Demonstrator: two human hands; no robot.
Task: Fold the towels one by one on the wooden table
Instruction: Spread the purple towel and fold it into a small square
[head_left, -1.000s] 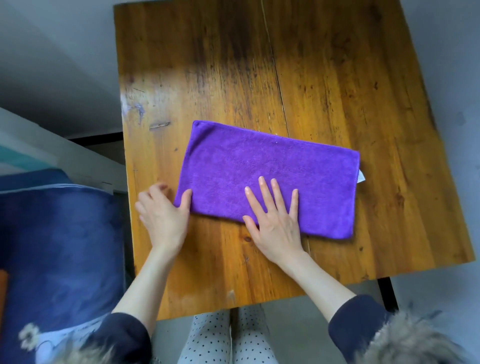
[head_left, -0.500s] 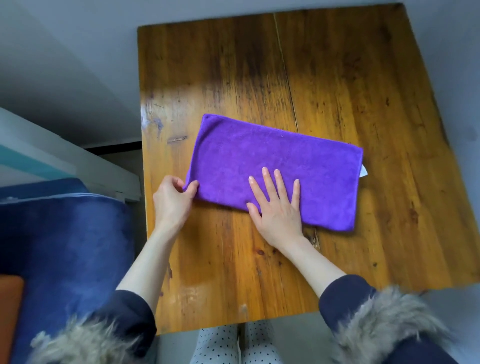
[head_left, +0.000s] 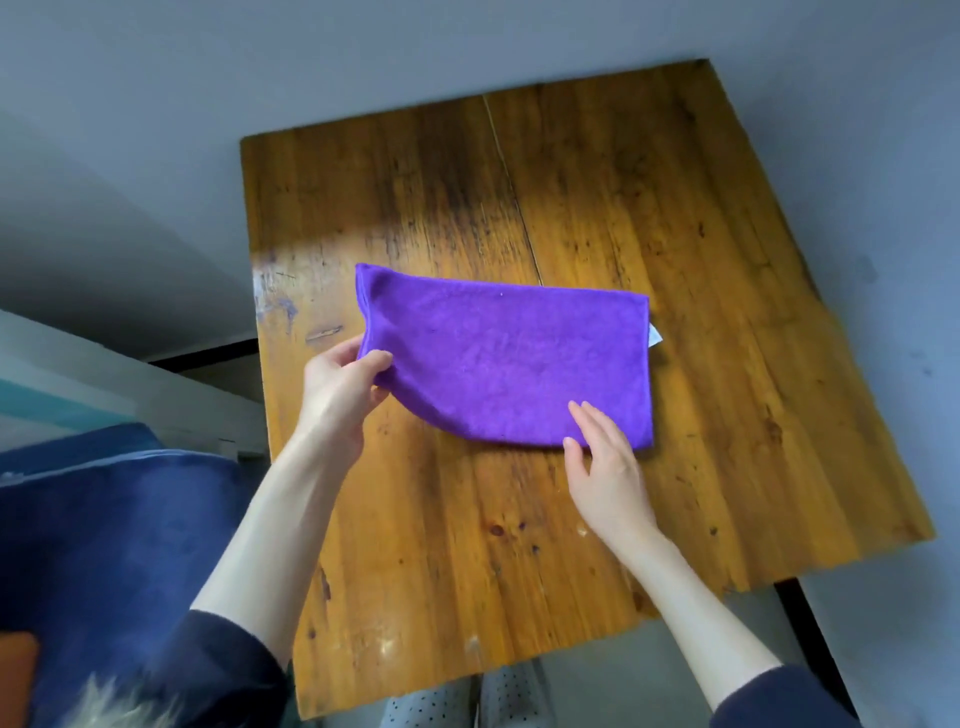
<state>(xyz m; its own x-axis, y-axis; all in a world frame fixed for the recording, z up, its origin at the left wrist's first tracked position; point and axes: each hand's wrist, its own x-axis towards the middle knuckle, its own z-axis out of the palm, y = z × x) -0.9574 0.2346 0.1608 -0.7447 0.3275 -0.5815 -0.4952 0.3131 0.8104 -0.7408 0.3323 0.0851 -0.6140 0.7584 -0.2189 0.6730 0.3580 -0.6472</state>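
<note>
A purple towel (head_left: 511, 358), folded into a long rectangle, lies across the middle of the wooden table (head_left: 649, 208). My left hand (head_left: 340, 387) pinches the towel's near left corner between thumb and fingers and holds it lifted off the wood. My right hand (head_left: 605, 457) lies with straight fingers on the towel's near edge, toward its right end. A small white label sticks out at the towel's right side.
A dark blue cushioned seat (head_left: 104, 545) stands left of the table, with an orange patch at the bottom left corner. A black table leg (head_left: 810, 639) shows at the lower right. Grey floor surrounds the table.
My left hand has closed on the towel's near left corner and raised it off the table. My right hand has slid rightward along the near edge.
</note>
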